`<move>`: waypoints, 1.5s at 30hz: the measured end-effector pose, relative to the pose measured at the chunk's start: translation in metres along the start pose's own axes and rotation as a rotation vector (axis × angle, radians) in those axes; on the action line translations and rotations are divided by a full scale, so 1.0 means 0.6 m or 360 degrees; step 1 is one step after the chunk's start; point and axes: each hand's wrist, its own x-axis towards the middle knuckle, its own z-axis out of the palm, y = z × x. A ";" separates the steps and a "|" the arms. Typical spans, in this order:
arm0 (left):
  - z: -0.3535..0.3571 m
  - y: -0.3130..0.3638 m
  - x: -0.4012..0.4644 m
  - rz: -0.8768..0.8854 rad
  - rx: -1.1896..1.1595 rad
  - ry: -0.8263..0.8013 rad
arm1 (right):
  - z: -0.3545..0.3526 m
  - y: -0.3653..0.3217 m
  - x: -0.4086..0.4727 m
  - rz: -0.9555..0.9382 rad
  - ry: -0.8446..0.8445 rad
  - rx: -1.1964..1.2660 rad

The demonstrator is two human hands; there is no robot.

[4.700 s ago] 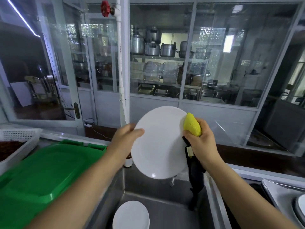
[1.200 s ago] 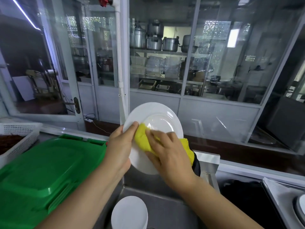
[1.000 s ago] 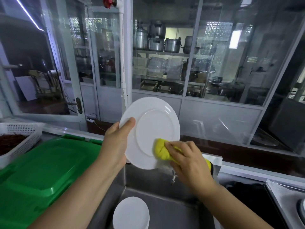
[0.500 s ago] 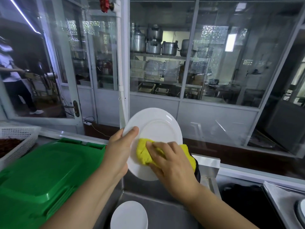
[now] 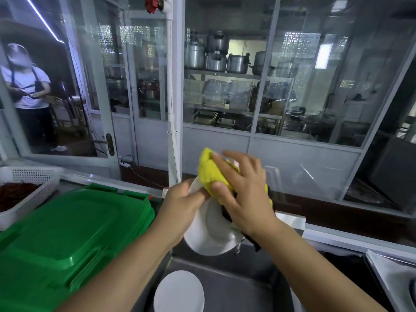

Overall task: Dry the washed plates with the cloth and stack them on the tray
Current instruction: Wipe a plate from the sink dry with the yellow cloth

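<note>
— Glass partitions [image 5: 315,86] back your station; what sits in front, by size?

— Green lid [image 5: 63,239] at your left, then the steel sink [image 5: 238,287] below your arms with one white plate in the sink [image 5: 179,291].

— And the plate being dried?

— Your left hand [image 5: 182,206] grips the held plate [image 5: 209,235] by its left rim, tilted above the sink. Your right hand [image 5: 245,194] presses the yellow cloth [image 5: 210,172] over its upper edge, thumb and spread fingers clamping the cloth.
</note>
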 end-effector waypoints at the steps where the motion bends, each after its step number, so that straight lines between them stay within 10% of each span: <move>1: 0.003 -0.001 -0.001 0.0004 0.0044 -0.0030 | 0.005 -0.004 0.002 0.0025 -0.0051 0.0015; 6: 0.002 -0.001 -0.009 0.0060 0.0107 -0.0032 | 0.009 0.019 0.005 0.0233 -0.0051 0.0450; 18: -0.004 0.007 -0.004 0.0279 -0.0066 -0.0043 | 0.031 0.065 -0.044 0.1844 0.0425 0.1760; 23: -0.032 0.010 0.016 -0.0071 -0.0001 -0.0351 | -0.007 0.082 -0.041 0.1482 0.0623 0.1556; 36: 0.005 0.026 0.014 0.0176 0.0657 -0.0448 | -0.042 0.034 0.008 0.0512 -0.0101 0.0702; 40: 0.001 0.034 0.004 0.0224 0.0532 -0.0323 | -0.051 0.040 0.013 0.0684 0.0054 0.1026; 45: -0.007 0.050 -0.001 0.0312 0.0252 -0.0163 | -0.037 0.053 -0.022 0.1676 0.0394 0.1619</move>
